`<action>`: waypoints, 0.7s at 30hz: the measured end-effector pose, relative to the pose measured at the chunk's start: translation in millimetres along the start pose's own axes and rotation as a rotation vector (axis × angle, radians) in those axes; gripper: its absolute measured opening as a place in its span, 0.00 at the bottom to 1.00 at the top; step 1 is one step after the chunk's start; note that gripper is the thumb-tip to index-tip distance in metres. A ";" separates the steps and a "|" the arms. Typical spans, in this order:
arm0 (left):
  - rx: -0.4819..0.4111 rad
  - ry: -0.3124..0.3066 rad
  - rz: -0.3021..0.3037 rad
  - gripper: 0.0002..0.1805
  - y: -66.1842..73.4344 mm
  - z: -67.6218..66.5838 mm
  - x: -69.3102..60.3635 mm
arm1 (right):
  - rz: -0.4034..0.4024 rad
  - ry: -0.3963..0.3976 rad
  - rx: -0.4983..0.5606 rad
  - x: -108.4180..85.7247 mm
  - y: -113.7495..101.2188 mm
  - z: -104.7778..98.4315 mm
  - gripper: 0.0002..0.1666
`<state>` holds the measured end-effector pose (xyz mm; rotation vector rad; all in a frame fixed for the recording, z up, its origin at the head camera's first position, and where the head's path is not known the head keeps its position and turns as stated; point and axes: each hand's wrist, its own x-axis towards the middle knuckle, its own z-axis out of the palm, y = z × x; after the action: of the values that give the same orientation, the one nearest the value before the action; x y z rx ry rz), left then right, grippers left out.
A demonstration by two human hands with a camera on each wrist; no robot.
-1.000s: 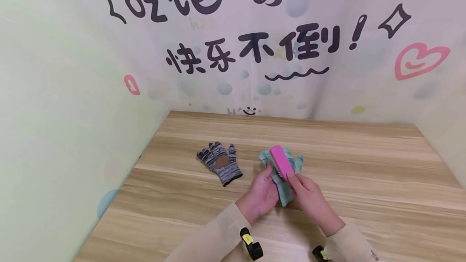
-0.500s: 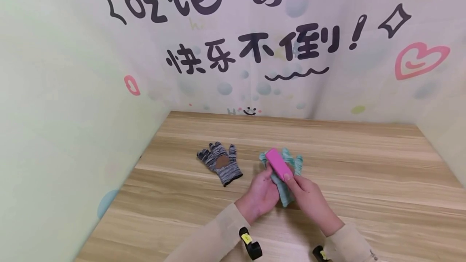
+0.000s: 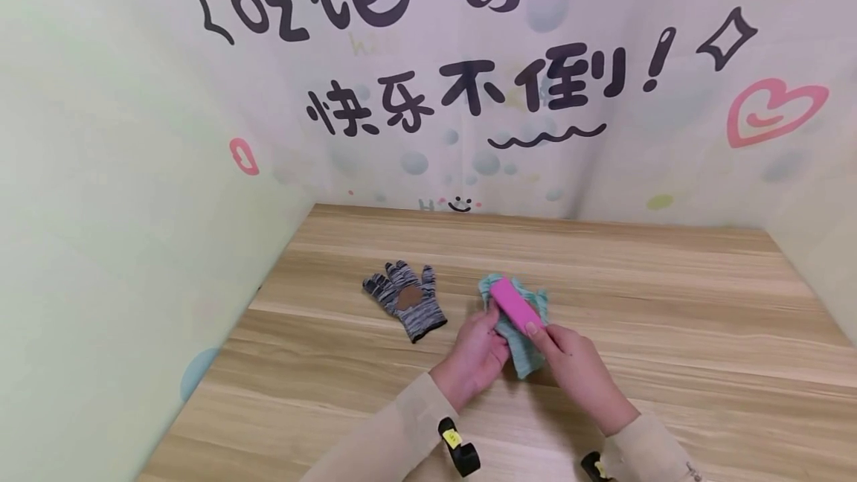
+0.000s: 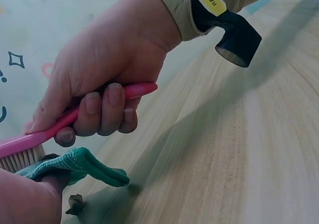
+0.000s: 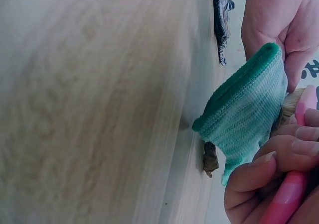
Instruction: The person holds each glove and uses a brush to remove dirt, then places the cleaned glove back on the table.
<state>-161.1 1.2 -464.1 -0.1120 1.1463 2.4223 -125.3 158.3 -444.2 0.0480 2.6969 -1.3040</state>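
"pink brush [image 3: 514, 305], that one. which hand had it?"

"the right hand [image 3: 581, 370]. its fingers were curled tight round the handle [image 4: 142, 89], and the thumb lay along the top."

"and the left hand [image 3: 477, 357]?"

"that one held the green glove [image 3: 524, 354], gripping it by its left side. the glove sat between the two hands, its cuff [image 3: 527, 372] toward the person and its fingers pointing away."

"was the brush touching it?"

"yes, it slanted across the glove, with the pale bristles [image 4: 22, 159] down against the knit."

"did the glove rest on the bench [image 3: 683, 318]?"

"it was held up at a tilt. whether the cuff touched the wood, i couldn't tell."

"what else was about?"

"a grey glove [image 3: 426, 317] with a brown patch [image 3: 409, 297] lay flat to the left, just apart from the left hand. the wrist views also showed a small brown lump [image 5: 210, 159] under the green glove, too unclear to name. behind it all was a pale wall cloth [image 3: 415, 169] with big dark writing."
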 end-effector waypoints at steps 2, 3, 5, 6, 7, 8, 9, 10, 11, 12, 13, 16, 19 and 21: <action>0.016 0.005 0.007 0.26 -0.3 -0.6 0.5 | 0.002 -0.002 -0.002 -0.3 0.4 0.0 0.32; 0.025 0.009 0.009 0.26 -0.5 -0.9 0.7 | 0.001 -0.002 -0.003 -0.5 0.6 0.0 0.32; 0.045 0.016 0.012 0.26 -0.8 -1.5 1.0 | 0.000 -0.003 -0.005 -0.6 0.8 -0.2 0.32; 0.054 0.022 0.011 0.26 -1.0 -1.9 1.2 | -0.002 -0.003 -0.008 -0.6 0.8 -0.3 0.32; 0.069 0.024 0.012 0.26 -1.2 -2.5 1.3 | -0.002 -0.004 -0.010 -0.8 0.8 -0.6 0.32; 0.089 0.030 0.015 0.26 -1.4 -2.8 1.2 | -0.003 -0.005 -0.013 -0.7 0.8 -0.9 0.32; 0.113 0.038 0.018 0.26 -1.5 -3.5 1.3 | -0.003 -0.004 -0.017 -0.6 0.8 -1.2 0.32; 0.140 0.046 0.022 0.26 -1.5 -4.1 1.4 | -0.002 -0.003 -0.021 -0.7 0.8 -1.7 0.32; 0.173 0.050 0.032 0.25 -1.6 -4.8 1.4 | -0.002 -0.001 -0.024 -0.7 0.9 -2.3 0.31; 0.197 0.060 0.033 0.25 -1.2 -5.2 1.5 | -0.001 -0.001 -0.026 -0.6 0.9 -3.0 0.31; 0.225 0.068 0.035 0.25 -0.8 -5.7 1.6 | 0.001 -0.001 -0.027 -0.6 1.1 -3.7 0.32; 0.278 0.076 0.044 0.24 0.6 -6.6 1.6 | 0.004 -0.003 -0.029 -0.3 1.9 -5.5 0.32; 0.276 0.077 0.040 0.24 2.0 -6.2 1.6 | 0.004 -0.006 -0.030 -0.3 2.8 -6.7 0.32; 0.260 0.077 0.038 0.24 2.5 -6.5 1.6 | 0.002 -0.006 -0.029 -0.6 3.0 -7.2 0.33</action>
<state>-164.4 -4.5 -467.0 -0.1026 1.4984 2.2945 -125.3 165.8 -442.0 0.0438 2.7096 -1.2622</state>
